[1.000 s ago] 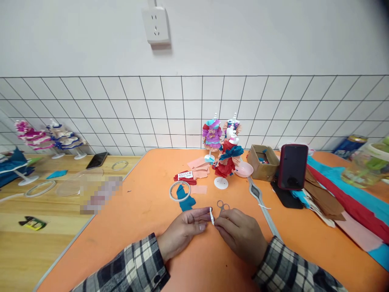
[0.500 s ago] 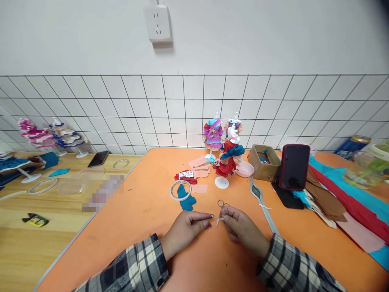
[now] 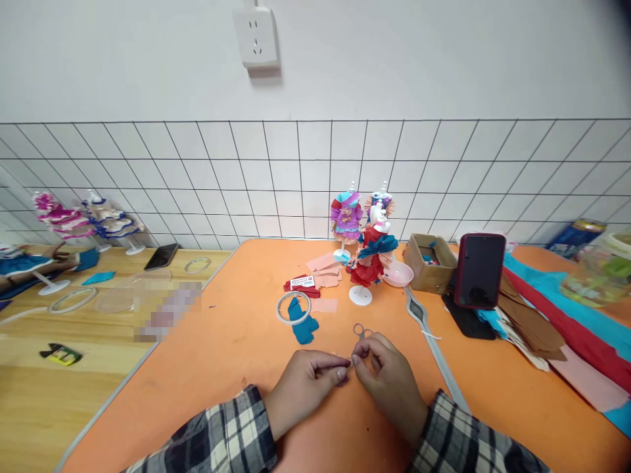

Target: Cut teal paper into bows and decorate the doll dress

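Observation:
My left hand [image 3: 308, 389] is closed in a pinch, thumb against forefinger, low over the orange table [image 3: 231, 387]. Close to its fingertips, my right hand [image 3: 389, 378] also pinches. Something small and pale shows where the fingertips meet, too small to name. Just beyond my right fingers lie small scissors [image 3: 362, 331], with their handle loops showing and the blades hidden by the hand. Further off, a roll of white tape [image 3: 280, 317] rests partly over a torn blue piece of crepe paper [image 3: 305, 330].
A miniature dress form in a red and blue paper dress [image 3: 369, 268] stands on a white base, with others behind. Pink paper scraps [image 3: 327, 278], a pink bowl [image 3: 398, 274], a cardboard box [image 3: 431, 279], an upright phone [image 3: 480, 269] and coloured paper strips [image 3: 566, 315] lie around.
My right hand has moved slightly left, bringing its fingertips to those of my left hand. The left forefinger, stretched out before, is now pinched against the thumb.

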The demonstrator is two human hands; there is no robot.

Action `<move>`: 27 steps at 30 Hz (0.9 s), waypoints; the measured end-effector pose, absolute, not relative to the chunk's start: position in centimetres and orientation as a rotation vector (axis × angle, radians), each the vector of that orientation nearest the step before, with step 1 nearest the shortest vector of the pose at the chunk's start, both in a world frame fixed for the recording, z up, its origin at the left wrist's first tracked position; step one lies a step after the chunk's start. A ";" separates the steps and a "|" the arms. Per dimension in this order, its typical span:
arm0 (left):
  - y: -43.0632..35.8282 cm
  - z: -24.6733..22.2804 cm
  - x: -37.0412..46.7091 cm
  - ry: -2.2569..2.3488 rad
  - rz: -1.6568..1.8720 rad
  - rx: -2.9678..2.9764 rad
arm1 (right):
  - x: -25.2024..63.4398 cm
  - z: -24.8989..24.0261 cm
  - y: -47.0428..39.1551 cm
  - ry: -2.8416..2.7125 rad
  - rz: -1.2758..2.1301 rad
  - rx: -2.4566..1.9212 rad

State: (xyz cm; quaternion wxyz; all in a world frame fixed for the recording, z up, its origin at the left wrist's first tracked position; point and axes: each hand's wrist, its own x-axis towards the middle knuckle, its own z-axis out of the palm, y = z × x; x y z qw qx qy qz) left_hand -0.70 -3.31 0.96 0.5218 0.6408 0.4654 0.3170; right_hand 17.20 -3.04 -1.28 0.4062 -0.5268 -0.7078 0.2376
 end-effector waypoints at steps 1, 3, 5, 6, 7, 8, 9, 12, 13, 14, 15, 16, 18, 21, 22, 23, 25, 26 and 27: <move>-3.4 0.9 -0.6 1.118 0.745 1.583 | 17.0 -1.3 -3.3 -1.806 0.582 -1.319; -3.3 0.7 -0.6 1.132 0.734 1.652 | 16.7 -1.2 -3.6 -1.838 0.574 -1.304; -3.1 0.6 -0.7 1.153 0.751 1.672 | 16.7 -1.1 -3.8 -1.871 0.602 -1.288; -3.0 0.6 -0.8 1.156 0.757 1.671 | 16.7 -1.0 -3.8 -1.884 0.625 -1.272; -2.9 0.6 -0.9 1.156 0.760 1.663 | 16.8 -1.0 -3.8 -1.893 0.651 -1.246; -2.9 0.6 -0.9 1.157 0.764 1.647 | 16.9 -1.0 -3.8 -1.899 0.676 -1.212; -2.8 0.5 -1.0 1.164 0.772 1.625 | 17.0 -1.0 -3.7 -1.904 0.696 -1.177; -2.8 0.4 -0.9 1.208 0.792 1.571 | 17.2 -1.1 -3.7 -1.918 0.701 -1.127; -2.8 0.4 -0.8 1.225 0.794 1.567 | 17.2 -1.1 -3.7 -1.922 0.682 -1.136; -2.8 0.4 -0.7 1.234 0.790 1.566 | 17.2 -1.2 -3.7 -1.926 0.655 -1.149; -2.8 0.4 -0.7 1.239 0.785 1.561 | 17.2 -1.2 -3.8 -1.931 0.624 -1.157; -2.8 0.4 -0.6 1.239 0.784 1.548 | 17.2 -1.2 -3.8 -1.935 0.595 -1.153; -2.8 0.6 -0.6 1.229 0.786 1.505 | 17.1 -1.2 -4.0 -1.945 0.549 -1.117; -2.8 1.0 -0.6 1.188 0.753 1.461 | 17.0 -1.3 -4.2 -1.962 0.495 -1.067; -2.8 1.2 -0.7 1.170 0.733 1.443 | 17.0 -1.3 -4.2 -1.965 0.476 -1.063; -2.8 1.3 -0.7 1.155 0.715 1.417 | 17.1 -1.2 -4.3 -1.966 0.457 -1.063; -2.8 1.5 -0.8 1.142 0.682 1.348 | 17.1 -1.1 -4.3 -1.968 0.434 -1.078; -2.9 1.5 -0.8 1.146 0.666 1.317 | 17.1 -1.0 -4.3 -1.972 0.429 -1.094; -2.9 1.5 -0.7 1.155 0.652 1.298 | 17.1 -0.9 -4.3 -1.977 0.426 -1.113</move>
